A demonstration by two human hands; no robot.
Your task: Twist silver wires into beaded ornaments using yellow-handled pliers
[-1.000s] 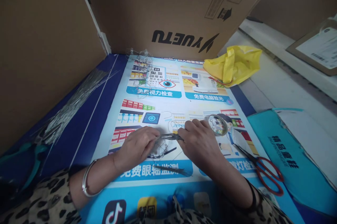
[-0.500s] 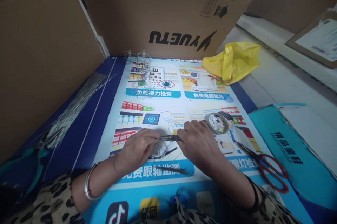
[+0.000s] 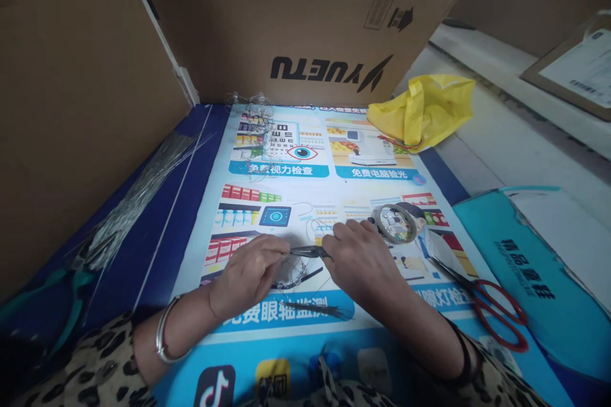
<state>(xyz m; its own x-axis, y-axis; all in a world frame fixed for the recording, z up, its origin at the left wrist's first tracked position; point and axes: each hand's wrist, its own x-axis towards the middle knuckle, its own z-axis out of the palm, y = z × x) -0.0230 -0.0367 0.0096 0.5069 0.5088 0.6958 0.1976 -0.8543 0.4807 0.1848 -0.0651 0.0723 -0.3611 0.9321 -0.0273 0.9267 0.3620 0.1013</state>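
My right hand (image 3: 356,260) is closed around a pair of needle-nose pliers (image 3: 307,251), whose jaws point left. My left hand (image 3: 252,265) pinches thin wire right at the tips of the jaws; the fingers hide most of the pinched part. Just below the jaws shows a thin wire loop (image 3: 290,272), partly behind the left fingers. Several short dark wires (image 3: 315,310) lie together on the printed sheet, nearer to me. Beyond my right hand sits a round ring-shaped container (image 3: 395,224) with small shiny bits showing inside it.
Red-handled scissors (image 3: 501,311) lie at right beside a blue packet (image 3: 520,267). On the left are a bundle of thin wires (image 3: 138,209) and teal-handled pliers (image 3: 76,292). Tangled wire pieces (image 3: 258,133) and a yellow bag (image 3: 424,117) lie further back, before a cardboard wall (image 3: 296,18).
Both hands keep almost the same hold on the pliers and wire. The view has shifted very slightly; nothing is visibly taken up or let go.
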